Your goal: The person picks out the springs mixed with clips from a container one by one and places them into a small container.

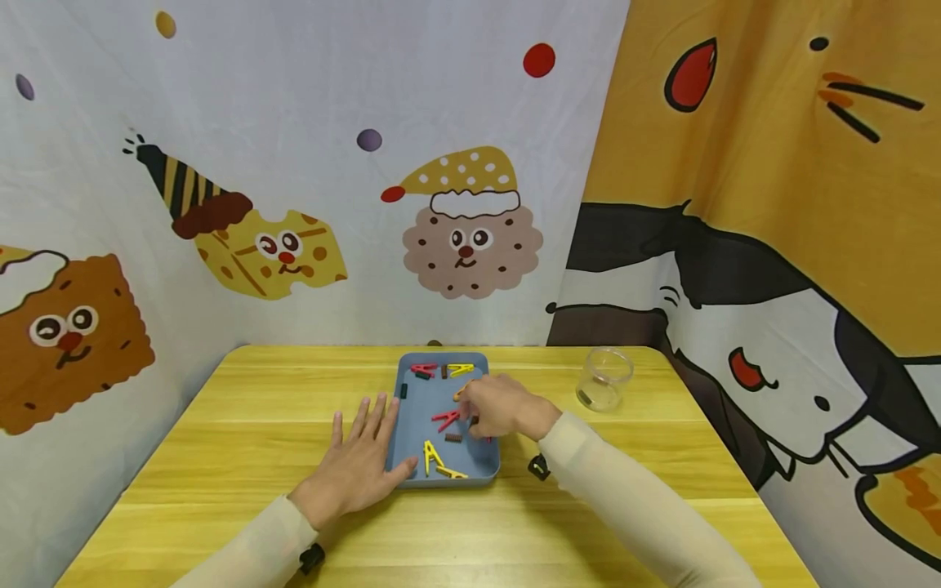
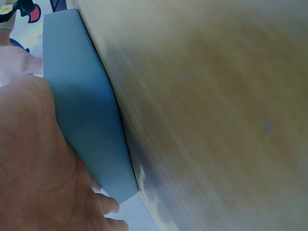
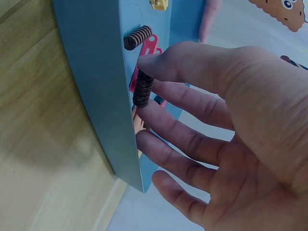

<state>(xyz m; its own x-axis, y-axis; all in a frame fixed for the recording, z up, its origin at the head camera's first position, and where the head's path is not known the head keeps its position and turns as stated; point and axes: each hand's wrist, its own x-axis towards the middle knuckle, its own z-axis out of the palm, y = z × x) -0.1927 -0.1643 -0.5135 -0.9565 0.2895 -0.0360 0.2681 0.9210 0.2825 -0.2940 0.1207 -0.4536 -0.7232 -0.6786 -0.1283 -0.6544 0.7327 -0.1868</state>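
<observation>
A blue-grey tray lies on the table with plastic clips and small coil springs in it. Over its right side, my right hand pinches a dark spring between thumb and fingers. Another brown spring and a red clip lie close by in the right wrist view. My left hand rests at the tray's left edge, fingers extended, its thumb over the near left corner. Near the tray's front are yellow clips; a red clip and a spring lie mid-tray.
A clear round jar stands right of the tray, with a small dark piece at its bottom. The wooden table ends at the back against a patterned cloth.
</observation>
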